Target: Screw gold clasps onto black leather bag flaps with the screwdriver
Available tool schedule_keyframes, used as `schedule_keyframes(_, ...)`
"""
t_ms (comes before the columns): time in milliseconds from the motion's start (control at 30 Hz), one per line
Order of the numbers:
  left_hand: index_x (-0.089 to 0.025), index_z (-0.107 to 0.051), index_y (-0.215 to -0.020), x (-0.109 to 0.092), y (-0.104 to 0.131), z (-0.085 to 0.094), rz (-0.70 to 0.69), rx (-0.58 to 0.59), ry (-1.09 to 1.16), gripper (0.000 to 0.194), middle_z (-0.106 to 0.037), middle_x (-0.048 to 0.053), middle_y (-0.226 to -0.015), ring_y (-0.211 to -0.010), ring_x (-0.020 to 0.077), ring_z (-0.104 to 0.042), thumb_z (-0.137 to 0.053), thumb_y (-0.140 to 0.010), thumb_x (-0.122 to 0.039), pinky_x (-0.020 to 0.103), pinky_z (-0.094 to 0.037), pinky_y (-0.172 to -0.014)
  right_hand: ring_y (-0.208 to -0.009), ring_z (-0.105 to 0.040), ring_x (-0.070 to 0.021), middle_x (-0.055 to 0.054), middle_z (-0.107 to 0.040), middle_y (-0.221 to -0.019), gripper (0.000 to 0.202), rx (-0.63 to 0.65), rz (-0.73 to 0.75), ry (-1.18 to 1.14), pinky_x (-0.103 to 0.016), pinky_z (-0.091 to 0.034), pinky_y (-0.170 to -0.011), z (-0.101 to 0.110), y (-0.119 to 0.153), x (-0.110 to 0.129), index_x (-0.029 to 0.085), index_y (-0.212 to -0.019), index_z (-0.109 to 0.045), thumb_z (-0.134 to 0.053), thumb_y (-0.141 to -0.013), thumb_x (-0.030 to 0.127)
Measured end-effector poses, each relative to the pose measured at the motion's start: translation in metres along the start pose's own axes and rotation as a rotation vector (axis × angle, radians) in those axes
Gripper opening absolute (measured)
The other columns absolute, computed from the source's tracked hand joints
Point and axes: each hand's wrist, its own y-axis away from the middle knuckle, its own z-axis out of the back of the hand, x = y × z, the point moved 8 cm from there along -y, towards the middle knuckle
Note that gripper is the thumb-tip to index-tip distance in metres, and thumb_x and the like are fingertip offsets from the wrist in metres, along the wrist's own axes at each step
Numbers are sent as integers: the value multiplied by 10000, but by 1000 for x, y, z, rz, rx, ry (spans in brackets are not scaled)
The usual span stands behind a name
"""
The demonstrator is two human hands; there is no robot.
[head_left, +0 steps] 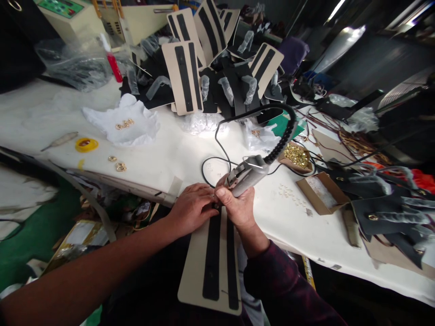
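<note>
A beige panel with two black strips (195, 267) lies below the table edge, over my lap. My right hand (239, 206) is wrapped round a grey corded tool (249, 174), which looks like an electric screwdriver. It is tilted, with its lower end at the panel's top part and its ribbed cable rising to the right. My left hand (193, 206) grips the panel's upper end, its fingertips close beside the tool's lower end. My hands hide the tool's tip and whatever it touches.
More strip-backed panels (183, 77) stand in a pile at the back. White paper (122, 122) bears gold rings. To the right are a box of gold-coloured hardware (296, 156), an open cardboard box (321, 192) and black pieces with wrapped straps (384, 217). The tool's black cable (217, 140) loops across the table.
</note>
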Motion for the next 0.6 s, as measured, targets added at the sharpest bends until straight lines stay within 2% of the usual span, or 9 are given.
schedule_keyframes(100, -268, -758, -1153, 1, 0, 0, 17, 8, 12, 282, -741, 38, -1298, -1273, 285, -604, -821, -878, -280, 483, -484, -1090, -600, -548, -144, -11, -608, -688, 422, -10, 7, -53, -284, -464, -570, 4, -1, 3, 184, -734, -626, -817, -814, 551)
schedule_keyframes(200, -263, -777, -1109, 2, -1, -1, 36, 20, 25, 274, -745, 46, -1315, -1285, 291, -602, -854, -846, -278, 503, -475, -1113, -574, -545, -151, -10, -611, -677, 464, -128, 31, 10, -286, -445, -543, 23, -6, 18, 187, -792, -640, -751, -851, 634)
schedule_keyframes(267, -255, -784, -1093, 3, -1, 0, 54, 19, 37, 258, -755, 57, -1299, -1277, 295, -608, -854, -844, -271, 516, -476, -1112, -591, -568, -164, -19, -633, -693, 478, -219, 28, 207, -288, -444, -557, 43, -12, 31, 180, -841, -672, -741, -852, 653)
schedule_keyframes(333, -245, -785, -1078, 1, -1, 2, 70, 12, 51, 252, -761, 60, -1283, -1272, 297, -610, -853, -836, -241, 522, -482, -1101, -648, -616, -195, -33, -672, -734, 486, -222, -1, 506, -300, -454, -604, 60, -17, 37, 179, -928, -705, -740, -851, 658)
schedule_keyframes(400, -243, -782, -1063, -1, -1, 4, 77, 2, 65, 269, -763, 51, -1274, -1273, 299, -606, -863, -810, -203, 525, -482, -1094, -739, -672, -241, -58, -721, -828, 495, -131, -42, 836, -323, -468, -663, 73, -20, 29, 189, -1063, -715, -696, -887, 651)
schedule_keyframes(467, -247, -780, -1048, -4, -1, 4, 75, -14, 79, 297, -766, 44, -1257, -1269, 306, -605, -881, -777, -176, 527, -477, -1087, -895, -715, -284, -110, -747, -1068, 459, -29, -80, 1109, -354, -490, -753, 86, -19, 8, 200, -1229, -689, -616, -968, 570)
schedule_keyframes(500, -247, -780, -1040, -4, -1, 4, 77, -27, 84, 302, -765, 47, -1249, -1250, 301, -614, -879, -769, -160, 517, -482, -1078, -953, -721, -293, -127, -734, -1161, 437, 11, -102, 1200, -366, -497, -797, 92, -18, -5, 201, -1295, -670, -586, -994, 505)
schedule_keyframes(600, -239, -781, -993, -5, 0, 3, 67, -81, 86, 315, -773, 55, -1173, -1169, 294, -645, -897, -719, -138, 497, -486, -1053, -1077, -700, -321, -133, -725, -1195, 435, 78, -142, 1360, -412, -494, -910, 108, -16, -36, 211, -1360, -655, -579, -987, 420)
